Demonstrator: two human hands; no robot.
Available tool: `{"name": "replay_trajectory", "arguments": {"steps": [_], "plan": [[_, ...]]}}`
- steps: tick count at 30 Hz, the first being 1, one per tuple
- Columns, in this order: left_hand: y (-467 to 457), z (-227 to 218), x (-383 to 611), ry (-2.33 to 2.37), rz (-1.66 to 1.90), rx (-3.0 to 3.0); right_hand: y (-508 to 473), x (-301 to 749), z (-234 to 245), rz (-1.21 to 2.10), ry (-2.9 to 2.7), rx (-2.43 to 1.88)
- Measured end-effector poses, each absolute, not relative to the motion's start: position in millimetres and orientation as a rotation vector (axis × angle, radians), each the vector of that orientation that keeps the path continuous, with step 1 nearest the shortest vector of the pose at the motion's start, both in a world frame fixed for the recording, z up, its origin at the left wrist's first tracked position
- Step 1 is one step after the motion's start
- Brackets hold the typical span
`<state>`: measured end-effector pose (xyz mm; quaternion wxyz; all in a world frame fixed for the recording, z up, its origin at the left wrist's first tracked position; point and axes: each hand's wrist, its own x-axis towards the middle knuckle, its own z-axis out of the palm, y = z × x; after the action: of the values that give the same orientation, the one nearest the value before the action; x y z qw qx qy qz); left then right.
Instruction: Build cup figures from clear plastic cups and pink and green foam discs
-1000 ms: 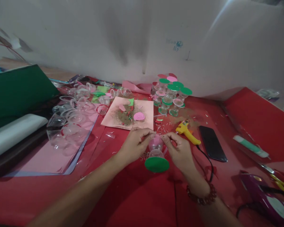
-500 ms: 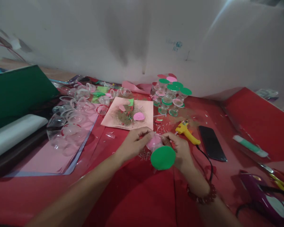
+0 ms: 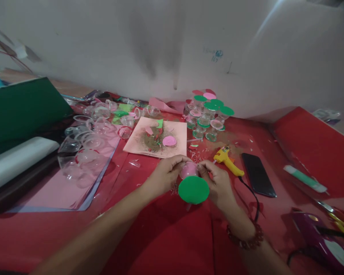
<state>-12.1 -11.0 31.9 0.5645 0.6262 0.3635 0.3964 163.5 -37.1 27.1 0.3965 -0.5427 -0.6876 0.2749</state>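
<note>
Both my hands hold a small clear plastic hourglass-like piece (image 3: 189,173) with a pink disc on its far end and a green round disc (image 3: 193,190) facing me. My left hand (image 3: 164,175) pinches it from the left with closed fingers. My right hand (image 3: 218,182) grips it from the right, fingers curled; a beaded bracelet sits on that wrist. The piece is tilted so the green disc points toward the camera, just above the red table cover (image 3: 172,236).
A pink sheet (image 3: 137,143) with brown sand and a pink disc lies just beyond my hands. Finished pieces with green and pink tops (image 3: 208,114) stand behind. Clear cups (image 3: 88,141) lie left, a yellow glue gun (image 3: 227,160) and black phone (image 3: 258,173) right, scissors far right.
The piece has tipped from upright to lying with its green disc facing me, then shifted slightly left. Both hands have kept their hold on it.
</note>
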Motion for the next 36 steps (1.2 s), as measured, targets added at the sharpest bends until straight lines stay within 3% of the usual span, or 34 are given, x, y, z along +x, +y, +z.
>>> {"name": "replay_trajectory", "arguments": {"steps": [8,16,29,36], "plan": [[-8.9,32.6,-12.6,0.903,1.054,1.371,-38.2,160.6,27.9,0.757,-1.750,-1.328],[-14.1,34.7,-7.8,0.819,0.879,1.185,-33.2,164.3,24.1,0.761,-1.588,-1.416],[-13.0,33.6,-10.7,0.847,1.074,1.116,-37.5,160.4,28.8,0.881,-1.630,-1.271],[-12.0,36.4,-9.3,0.808,0.998,1.093,-34.9,163.1,27.4,0.753,-1.619,-1.397]]}}
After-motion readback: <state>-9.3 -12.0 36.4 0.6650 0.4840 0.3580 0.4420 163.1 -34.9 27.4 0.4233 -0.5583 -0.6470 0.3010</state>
